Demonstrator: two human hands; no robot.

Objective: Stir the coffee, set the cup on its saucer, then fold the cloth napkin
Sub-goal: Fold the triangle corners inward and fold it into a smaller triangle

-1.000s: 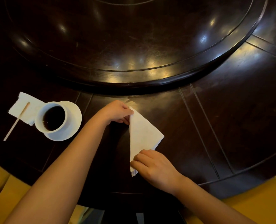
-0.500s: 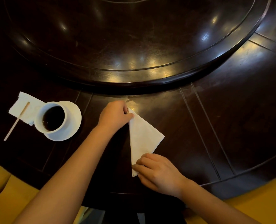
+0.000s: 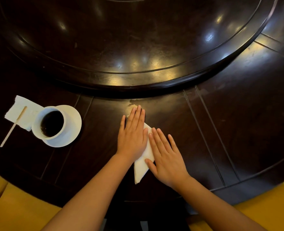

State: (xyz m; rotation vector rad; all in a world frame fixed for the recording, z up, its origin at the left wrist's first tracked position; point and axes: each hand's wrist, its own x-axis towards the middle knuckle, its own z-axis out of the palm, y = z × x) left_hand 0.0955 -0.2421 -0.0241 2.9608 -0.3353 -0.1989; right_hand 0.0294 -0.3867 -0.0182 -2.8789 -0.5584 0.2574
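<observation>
Head view: both flat, open palms, left hand (image 3: 132, 135) and right hand (image 3: 167, 157), press the napkin (image 3: 142, 168), its length running toward the person.

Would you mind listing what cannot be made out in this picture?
- Napkin, head view: most of it lies under the left hand and right hand, so its folded shape is hidden.
- Saucer: the cup covers its near-left part.
- Paper under the stir stick: the cup hides one corner.
</observation>
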